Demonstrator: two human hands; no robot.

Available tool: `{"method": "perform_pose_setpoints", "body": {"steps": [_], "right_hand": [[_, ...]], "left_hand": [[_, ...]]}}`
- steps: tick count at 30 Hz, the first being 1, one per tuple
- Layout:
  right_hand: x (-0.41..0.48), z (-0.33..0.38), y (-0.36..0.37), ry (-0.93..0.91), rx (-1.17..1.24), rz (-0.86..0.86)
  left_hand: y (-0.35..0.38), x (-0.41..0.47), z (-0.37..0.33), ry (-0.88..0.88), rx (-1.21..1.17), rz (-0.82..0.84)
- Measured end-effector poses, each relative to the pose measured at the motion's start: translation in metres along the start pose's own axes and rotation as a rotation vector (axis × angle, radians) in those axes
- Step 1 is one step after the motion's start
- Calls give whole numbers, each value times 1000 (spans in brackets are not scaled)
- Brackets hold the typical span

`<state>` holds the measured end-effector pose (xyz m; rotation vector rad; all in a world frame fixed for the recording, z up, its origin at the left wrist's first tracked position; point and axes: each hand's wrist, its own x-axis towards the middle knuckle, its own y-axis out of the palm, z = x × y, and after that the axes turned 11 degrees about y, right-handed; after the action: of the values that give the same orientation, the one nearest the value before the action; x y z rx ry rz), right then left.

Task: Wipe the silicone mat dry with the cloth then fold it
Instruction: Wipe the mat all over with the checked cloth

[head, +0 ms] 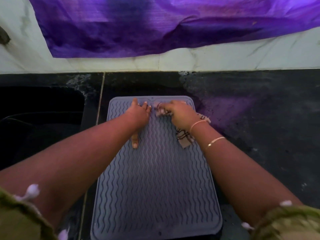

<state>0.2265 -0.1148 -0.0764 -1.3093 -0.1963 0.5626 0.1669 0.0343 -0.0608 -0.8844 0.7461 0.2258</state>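
While the mat (pixel 155 170) lies flat on the dark worktop (pixel 259 118), long axis running toward me, I see my right hand (pixel 181 113) bunching the cloth (pixel 184 137) at its far edge; left hand (pixel 138 113) presses flat alongside, fingers spread, empty.

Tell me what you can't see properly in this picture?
- Cloth: mostly hidden under the right hand and wrist, head view.
- Whether the silicone mat is wet: too dim and blurry.
- Left hand fingertips: blurred.
- Sink: too dark to see inside.
- Purple sheet: cut off at the top edge.
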Motion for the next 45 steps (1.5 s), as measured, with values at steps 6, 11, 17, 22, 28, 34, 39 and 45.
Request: {"method": "perform_pose_setpoints", "body": {"steps": [6,11,17,22,28,34,39,45], "right_hand": [[-54,2,28,-83,2,-12],[-130,-3,37,-209,15,59],[-181,-5,37,-281,74,178],[-140,-3,16,-135,299,33],[-126,21,30,-54,113,88],[-191,19,44,-152,44,167],[-236,21,48,-206,44,209],[-259,20,43,-202,129,363]], "left_hand": [[1,-3,0,-11,-37,3],[1,-2,0,-28,-82,22],[13,-16,-5,-70,-110,-118],[31,-55,-26,-8,-472,-337],[61,-76,-71,26,-706,-60],[63,-75,-72,-11,-709,-97],[60,-79,-71,-28,-727,-94],[55,-85,-72,-32,-724,-81]]}}
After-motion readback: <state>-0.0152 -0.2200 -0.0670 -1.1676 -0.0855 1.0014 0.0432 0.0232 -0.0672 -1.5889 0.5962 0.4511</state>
